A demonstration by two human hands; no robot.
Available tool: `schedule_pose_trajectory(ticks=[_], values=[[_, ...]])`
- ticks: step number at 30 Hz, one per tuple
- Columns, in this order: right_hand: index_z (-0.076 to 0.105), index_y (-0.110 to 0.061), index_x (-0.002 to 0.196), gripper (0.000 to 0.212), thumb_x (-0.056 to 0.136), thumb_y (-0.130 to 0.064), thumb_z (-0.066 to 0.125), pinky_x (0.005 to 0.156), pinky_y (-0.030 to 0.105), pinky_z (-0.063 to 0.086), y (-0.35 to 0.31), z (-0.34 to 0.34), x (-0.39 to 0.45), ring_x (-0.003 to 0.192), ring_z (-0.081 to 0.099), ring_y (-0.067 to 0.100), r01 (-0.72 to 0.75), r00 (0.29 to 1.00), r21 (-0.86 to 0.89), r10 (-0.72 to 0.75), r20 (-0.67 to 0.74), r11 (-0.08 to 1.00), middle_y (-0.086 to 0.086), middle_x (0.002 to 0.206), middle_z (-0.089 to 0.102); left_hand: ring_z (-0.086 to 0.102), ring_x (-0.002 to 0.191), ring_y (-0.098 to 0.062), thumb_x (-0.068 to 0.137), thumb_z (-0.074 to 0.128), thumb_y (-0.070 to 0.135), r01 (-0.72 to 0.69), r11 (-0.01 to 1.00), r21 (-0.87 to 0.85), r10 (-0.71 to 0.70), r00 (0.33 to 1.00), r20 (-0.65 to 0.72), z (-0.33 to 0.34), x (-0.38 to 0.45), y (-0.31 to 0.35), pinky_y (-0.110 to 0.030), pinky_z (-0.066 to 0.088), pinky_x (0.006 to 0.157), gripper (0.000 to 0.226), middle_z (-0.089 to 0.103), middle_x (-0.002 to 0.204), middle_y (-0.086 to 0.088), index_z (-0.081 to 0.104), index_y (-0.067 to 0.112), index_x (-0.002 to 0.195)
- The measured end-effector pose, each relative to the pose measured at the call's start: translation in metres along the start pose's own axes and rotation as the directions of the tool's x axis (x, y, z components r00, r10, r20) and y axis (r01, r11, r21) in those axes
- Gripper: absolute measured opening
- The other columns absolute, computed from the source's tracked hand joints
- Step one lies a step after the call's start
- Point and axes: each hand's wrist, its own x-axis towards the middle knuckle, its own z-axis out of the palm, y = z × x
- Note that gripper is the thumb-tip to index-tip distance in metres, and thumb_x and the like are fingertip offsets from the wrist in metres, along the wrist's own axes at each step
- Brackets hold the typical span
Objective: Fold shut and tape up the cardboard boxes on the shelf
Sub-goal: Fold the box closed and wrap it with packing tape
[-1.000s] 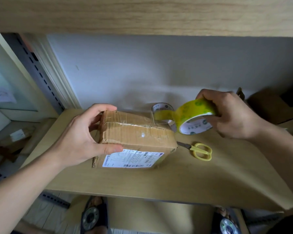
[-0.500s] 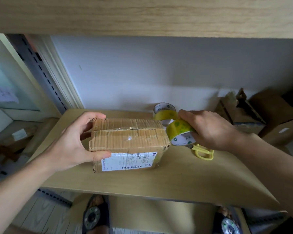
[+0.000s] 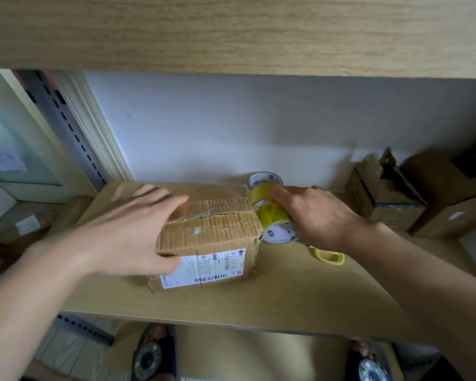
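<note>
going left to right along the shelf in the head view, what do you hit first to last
left hand → cardboard box → tape roll in the right hand's grip → right hand → open box → big box at the far right. The second tape roll and the scissors overlap the hand, so I left them out.

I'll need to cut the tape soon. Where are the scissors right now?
In the head view the yellow-handled scissors lie on the shelf, right of the cardboard box, partly hidden under the right hand holding the tape roll.

Three cardboard boxes (image 3: 208, 237) (image 3: 384, 198) (image 3: 451, 199), two tape rolls (image 3: 275, 224) (image 3: 264, 182), one pair of scissors (image 3: 327, 255), two hands (image 3: 127, 229) (image 3: 319, 215).
</note>
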Motion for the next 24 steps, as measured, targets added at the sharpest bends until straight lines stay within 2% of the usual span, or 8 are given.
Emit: schedule_pose_trajectory(ticks=[2, 5, 10, 13, 16, 20, 22, 24], values=[[0.043, -0.024, 0.131, 0.046, 0.090, -0.009, 0.057, 0.069, 0.032, 0.027, -0.004, -0.002, 0.000, 0.078, 0.057, 0.029, -0.006, 1.000, -0.007, 0.006, -0.014, 1.000, 0.001, 0.107, 0.065, 0.014, 0.151, -0.011, 0.074, 0.055, 0.085, -0.039, 0.999, 0.034, 0.038, 0.998, 0.040, -0.010, 0.012, 0.028, -0.055, 0.011, 0.127, 0.117, 0.020, 0.162, 0.011, 0.003, 0.029, 0.162], [0.043, -0.025, 0.129, 0.047, 0.088, -0.008, 0.058, 0.071, 0.032, 0.025, -0.008, -0.004, 0.002, 0.074, 0.051, 0.027, 0.003, 0.999, -0.040, -0.004, -0.043, 0.999, -0.001, 0.106, 0.064, 0.031, 0.147, -0.019, 0.067, 0.060, 0.089, -0.104, 0.995, 0.001, 0.104, 0.995, 0.012, -0.016, 0.035, 0.061, -0.053, 0.025, 0.122, 0.121, 0.032, 0.158, 0.004, 0.016, 0.024, 0.159], [0.045, -0.027, 0.131, 0.047, 0.089, -0.011, 0.060, 0.070, 0.032, 0.027, -0.006, -0.005, 0.002, 0.082, 0.061, 0.028, 0.018, 0.999, -0.029, -0.019, -0.050, 0.999, -0.002, 0.109, 0.066, 0.058, 0.102, -0.017, 0.061, 0.075, 0.077, -0.126, 0.987, -0.101, 0.113, 0.985, -0.128, -0.015, 0.058, 0.083, -0.037, 0.053, 0.082, 0.080, 0.054, 0.110, 0.012, 0.049, 0.029, 0.119], [0.053, -0.024, 0.128, 0.048, 0.084, -0.007, 0.063, 0.068, 0.034, 0.036, 0.004, -0.018, -0.001, 0.082, 0.058, 0.022, -0.023, 0.995, 0.137, 0.035, -0.089, 0.990, -0.007, 0.104, 0.062, 0.056, 0.096, -0.011, 0.058, 0.077, 0.076, -0.144, 0.961, -0.234, 0.079, 0.961, -0.266, -0.014, 0.058, 0.084, -0.035, 0.053, 0.080, 0.074, 0.055, 0.107, 0.020, 0.052, 0.036, 0.116], [0.060, -0.018, 0.111, 0.039, 0.076, 0.002, 0.056, 0.068, 0.031, 0.047, 0.018, -0.032, -0.005, 0.080, 0.061, 0.018, -0.024, 0.955, 0.392, 0.137, -0.263, 0.919, -0.006, 0.089, 0.064, 0.060, 0.096, -0.009, 0.055, 0.078, 0.075, -0.200, 0.890, -0.411, 0.030, 0.922, -0.385, -0.014, 0.056, 0.080, -0.036, 0.053, 0.084, 0.078, 0.060, 0.108, 0.020, 0.054, 0.036, 0.118], [0.062, -0.014, 0.100, 0.015, 0.094, 0.000, 0.064, 0.077, 0.022, 0.050, 0.020, -0.036, -0.002, 0.084, 0.066, 0.009, 0.058, 0.888, 0.844, 0.358, -0.288, 0.534, -0.007, 0.085, 0.068, 0.062, 0.105, -0.001, 0.057, 0.085, 0.065, -0.300, 0.732, -0.612, -0.060, 0.866, -0.497, -0.014, 0.052, 0.079, -0.032, 0.052, 0.092, 0.076, 0.066, 0.114, 0.020, 0.058, 0.033, 0.121], [0.064, -0.014, 0.098, 0.001, 0.097, -0.013, 0.064, 0.091, 0.040, 0.056, 0.012, -0.034, 0.002, 0.096, 0.069, 0.026, 0.090, 0.893, 0.953, 0.401, -0.205, 0.288, 0.002, 0.087, 0.071, 0.065, 0.108, -0.004, 0.059, 0.087, 0.060, -0.350, 0.644, -0.680, -0.095, 0.846, -0.525, -0.012, 0.050, 0.081, -0.035, 0.053, 0.094, 0.075, 0.069, 0.114, 0.018, 0.060, 0.031, 0.123], [0.065, -0.013, 0.096, 0.011, 0.096, -0.023, 0.061, 0.097, 0.052, 0.053, 0.002, -0.033, 0.005, 0.093, 0.068, 0.031, 0.107, 0.892, 0.991, 0.433, -0.133, 0.083, 0.003, 0.082, 0.068, 0.067, 0.109, -0.008, 0.062, 0.088, 0.056, -0.386, 0.566, -0.728, -0.113, 0.839, -0.533, -0.009, 0.049, 0.081, -0.039, 0.054, 0.094, 0.075, 0.071, 0.114, 0.014, 0.059, 0.028, 0.125]])
